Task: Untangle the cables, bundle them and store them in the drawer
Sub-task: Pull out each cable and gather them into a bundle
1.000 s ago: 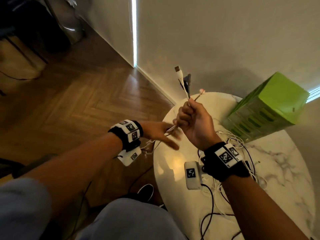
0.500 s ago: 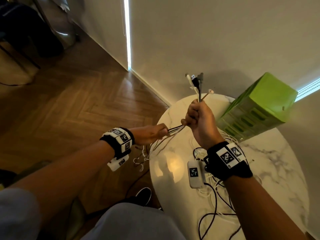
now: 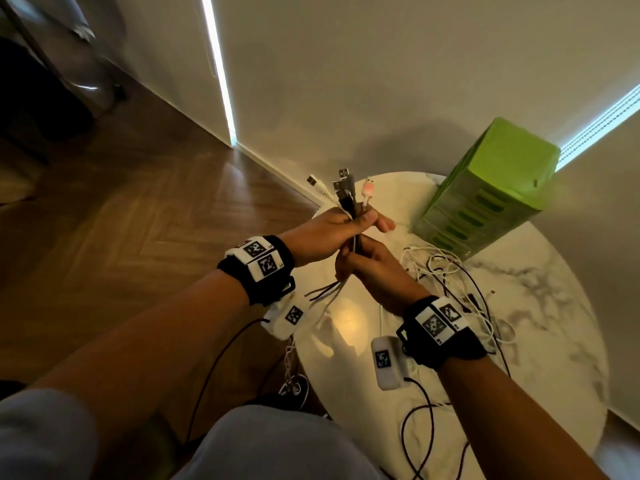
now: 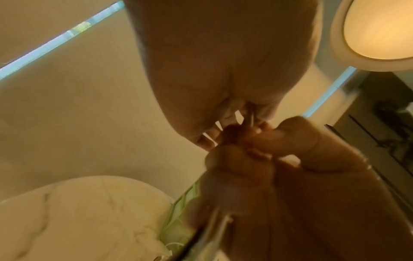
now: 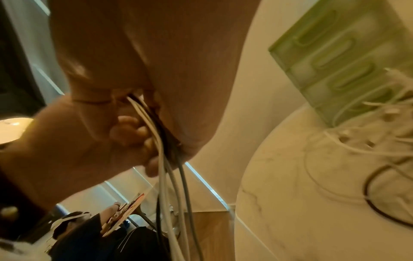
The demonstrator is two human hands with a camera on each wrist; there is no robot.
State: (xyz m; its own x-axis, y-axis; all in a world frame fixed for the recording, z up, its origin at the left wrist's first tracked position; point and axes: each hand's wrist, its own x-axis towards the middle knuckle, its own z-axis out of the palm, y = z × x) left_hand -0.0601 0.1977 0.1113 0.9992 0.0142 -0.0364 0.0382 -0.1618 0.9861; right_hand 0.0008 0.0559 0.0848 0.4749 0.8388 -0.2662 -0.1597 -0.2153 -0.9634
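Note:
Several black, grey and white cables are gathered into one bundle (image 3: 349, 206) with their USB plugs pointing up, above the far left edge of the round marble table (image 3: 540, 327). My left hand (image 3: 353, 223) grips the bundle just under the plugs. Directly below it, my right hand (image 3: 349, 263) grips the same bundle, and the loose ends (image 3: 325, 294) hang out beneath. The right wrist view shows the cables (image 5: 166, 167) running down out of my right fist. More tangled cables (image 3: 446, 271) lie on the table. A green drawer unit (image 3: 485, 192) stands at the back, its drawers closed.
The wall runs close behind the table and the drawer unit. Wooden floor (image 3: 138, 220) lies to the left. Black recording-device leads (image 3: 419, 420) trail over the table's near edge. Another person (image 5: 85, 229) in dark clothes sits low in the right wrist view.
My left hand came up from the lower left and now grips the bundle just under the plugs, above my right hand. My right hand now holds lower down the cables.

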